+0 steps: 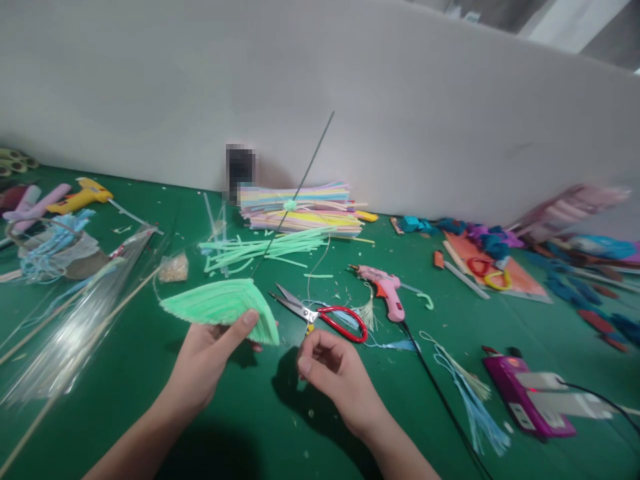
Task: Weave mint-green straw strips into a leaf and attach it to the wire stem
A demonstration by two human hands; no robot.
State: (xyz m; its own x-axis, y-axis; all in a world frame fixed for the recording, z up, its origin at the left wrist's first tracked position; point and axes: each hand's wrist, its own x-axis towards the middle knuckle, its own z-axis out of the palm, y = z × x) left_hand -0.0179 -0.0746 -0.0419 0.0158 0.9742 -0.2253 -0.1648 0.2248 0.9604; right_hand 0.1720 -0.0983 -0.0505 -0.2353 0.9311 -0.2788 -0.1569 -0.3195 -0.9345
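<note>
My left hand (220, 347) grips a light-green fan (215, 303) that looks built from rows of fuzzy pipe cleaners, thumb on top and fingers beneath. From the fan's upper edge a thin dark wire (315, 157) slants up to the right, with a small green tuft (290, 205) partway along it. My right hand (333, 373) is beside the fan, apart from it, thumb and fingers pinched together; anything between them is too small to make out. Just beyond the right hand lie red-handled scissors (320, 315), blades slightly parted. Loose green pipe cleaners (270, 250) lie behind the fan.
A pink glue gun (383, 287) with a black cord lies right of the scissors. Pastel pipe cleaner bundles (300, 210) sit by the wall. Tassels (465, 387) and a purple power strip (525, 393) are at right. A yellow glue gun (83, 195) and clear plastic sleeves (95, 327) occupy the left.
</note>
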